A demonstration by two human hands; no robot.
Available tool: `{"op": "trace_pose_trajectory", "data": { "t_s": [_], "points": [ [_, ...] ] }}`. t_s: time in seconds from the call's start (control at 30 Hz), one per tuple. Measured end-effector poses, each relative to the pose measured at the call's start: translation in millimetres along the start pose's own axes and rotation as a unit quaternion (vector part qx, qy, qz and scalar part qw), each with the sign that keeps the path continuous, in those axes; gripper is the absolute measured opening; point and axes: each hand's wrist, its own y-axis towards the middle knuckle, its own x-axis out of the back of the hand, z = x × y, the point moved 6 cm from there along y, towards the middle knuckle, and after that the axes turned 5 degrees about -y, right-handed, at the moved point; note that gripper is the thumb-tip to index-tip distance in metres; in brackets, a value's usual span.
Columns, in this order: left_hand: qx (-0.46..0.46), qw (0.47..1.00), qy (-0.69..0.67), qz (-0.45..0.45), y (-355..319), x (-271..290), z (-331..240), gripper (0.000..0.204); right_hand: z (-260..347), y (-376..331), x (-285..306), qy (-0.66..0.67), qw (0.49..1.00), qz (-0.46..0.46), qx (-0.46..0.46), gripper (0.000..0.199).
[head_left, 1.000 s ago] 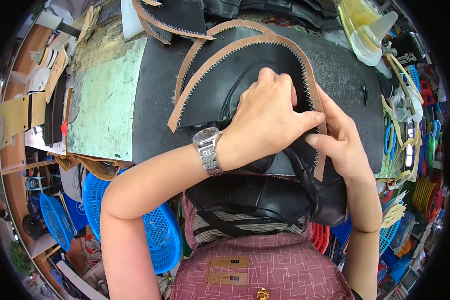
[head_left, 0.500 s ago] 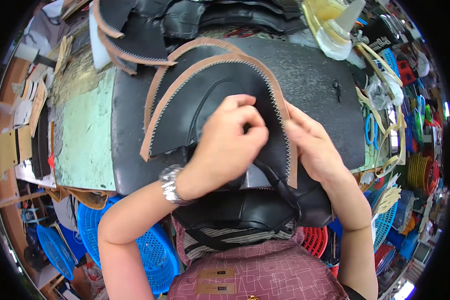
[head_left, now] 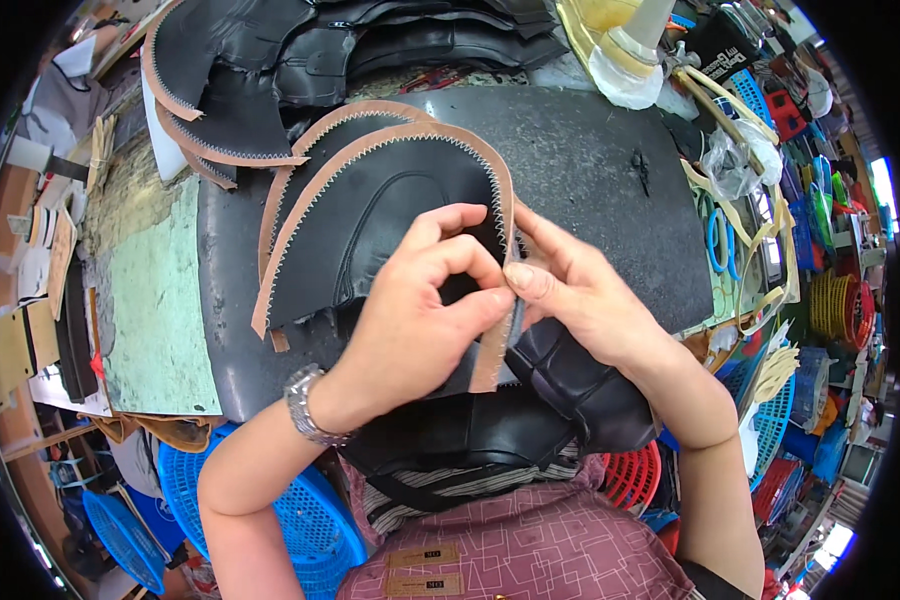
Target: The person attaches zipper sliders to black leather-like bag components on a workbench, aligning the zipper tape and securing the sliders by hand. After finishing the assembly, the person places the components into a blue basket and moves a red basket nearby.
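Black leather shoe upper (head_left: 370, 230) with tan zigzag-cut edging lies on the dark work mat (head_left: 590, 170), curving away from the person. Its right edge strip runs toward the body, long axis near-to-far. Both hands meet on that strip: left hand (head_left: 420, 320) fingers curled together, pinching it from the left; right hand (head_left: 580, 300) thumb and forefinger clamped on it from the right. Fingertips almost touching. Another upper sits just beneath.
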Motion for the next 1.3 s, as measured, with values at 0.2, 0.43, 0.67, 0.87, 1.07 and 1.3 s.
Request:
{"op": "trace_pose_trajectory", "data": {
  "t_s": [0.2,0.43,0.67,0.87,1.07,1.3],
  "points": [
    [0.112,0.943,-0.313,-0.011,8.0,28.4,13.1,0.002,-2.1,2.1,25.0,-0.053,0.995,-0.08,0.008,0.061],
    [0.127,0.951,-0.274,-0.069,1.8,45.4,33.2,0.007,43.5,-19.9,-0.5,-0.439,0.8,-0.173,0.369,0.024],
    [0.002,0.995,-0.065,-0.079,-1.5,46.1,25.5,0.005,10.9,33.8,-3.0,-0.314,0.949,0.022,-0.021,0.019],
    [-0.334,0.787,0.516,0.047,-1.7,-18.1,-48.6,0.053,2.7,41.2,3.9,-0.382,0.917,-0.051,0.099,0.024],
    [-0.173,0.798,0.558,0.148,0.4,-19.0,-32.8,0.052,0.3,41.4,-0.8,-0.386,0.921,-0.041,0.047,0.018],
    [-0.08,0.926,0.348,0.125,11.3,16.5,10.1,0.03,-11.8,10.6,5.0,-0.178,0.976,-0.09,0.083,0.012]
  ]
}}
